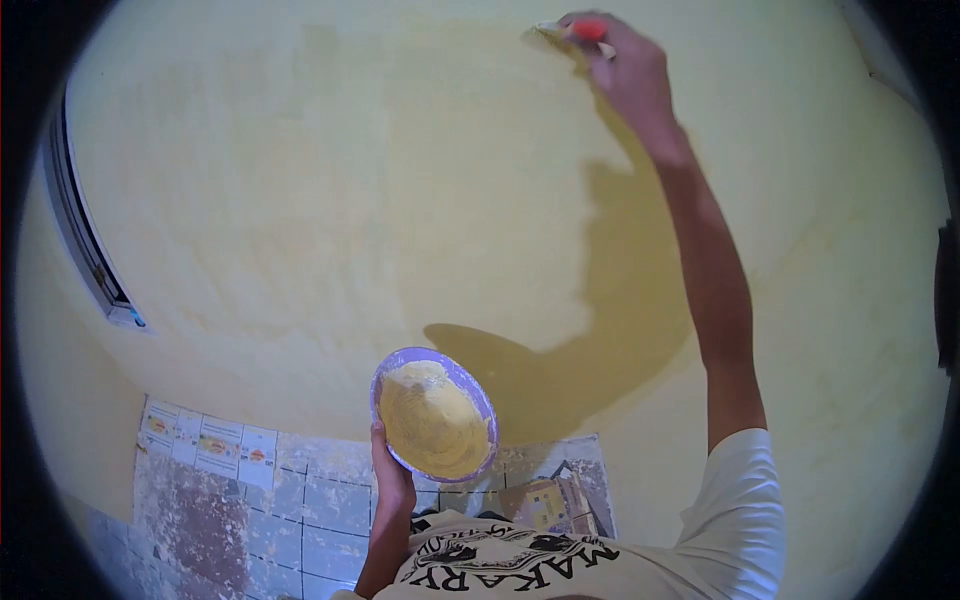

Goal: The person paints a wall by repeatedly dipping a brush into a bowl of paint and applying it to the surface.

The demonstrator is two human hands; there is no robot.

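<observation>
My right hand (625, 70) is raised high against the yellow wall (330, 190) and grips a paintbrush (570, 33) with a red handle, its bristles pressed to the wall near the top. My left hand (392, 480) holds a purple bowl (433, 412) by its lower rim, close to my chest. The bowl is tilted toward me and coated inside with yellow paint. My arm's shadow falls on the wall beside the bowl.
A window frame (90, 250) runs along the wall at the left. Sheets of paper (210, 445) lie on the tiled floor (300, 520) below, which is smeared with paint. My white printed shirt (520, 560) fills the bottom edge.
</observation>
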